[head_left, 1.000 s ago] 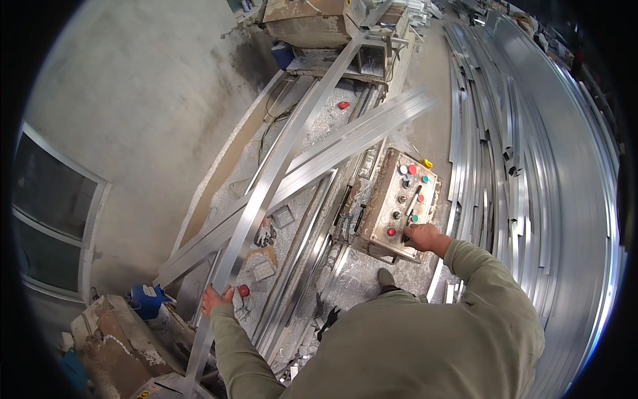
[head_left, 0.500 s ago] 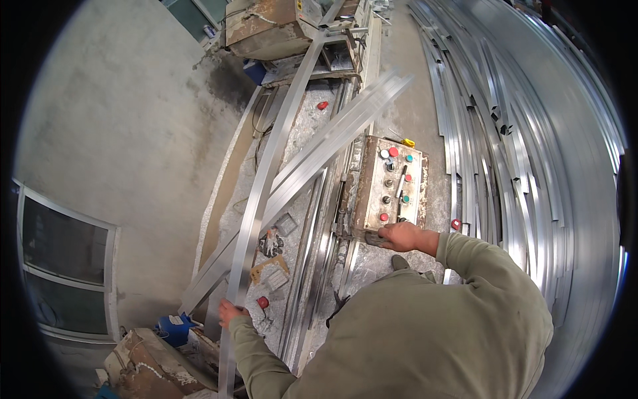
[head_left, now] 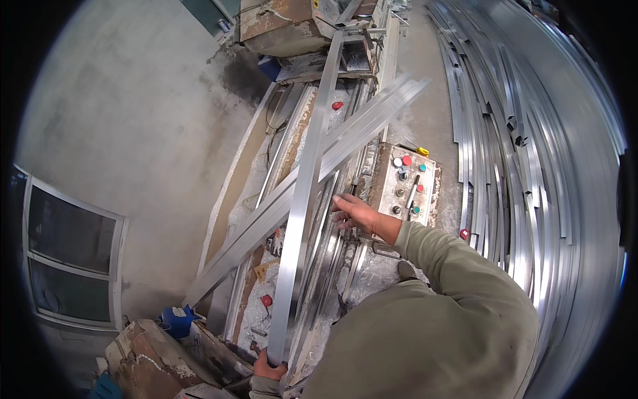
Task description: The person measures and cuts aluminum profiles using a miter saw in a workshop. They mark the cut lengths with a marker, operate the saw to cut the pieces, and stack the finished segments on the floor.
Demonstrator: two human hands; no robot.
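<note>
My left hand grips a long silver aluminium profile near its close end, with the fingers wrapped round the edge. The profile runs away from me to the far machine head. Beside it, my right hand hangs in the air with its fingers apart and nothing in them. It sits between the profile and the button panel, touching neither. More aluminium profiles lie slantwise beneath the held one, across the machine bed.
Several long profiles lie along the right side. At the lower left stands another machine head with a blue container. Red knobs and metal shavings lie on the bed. A yellow-handled tool rests at the panel's far edge.
My right hand has left the panel's near edge and moved left toward the profile. My left hand has come closer and rightward, and the profile's near end has swung right with it.
</note>
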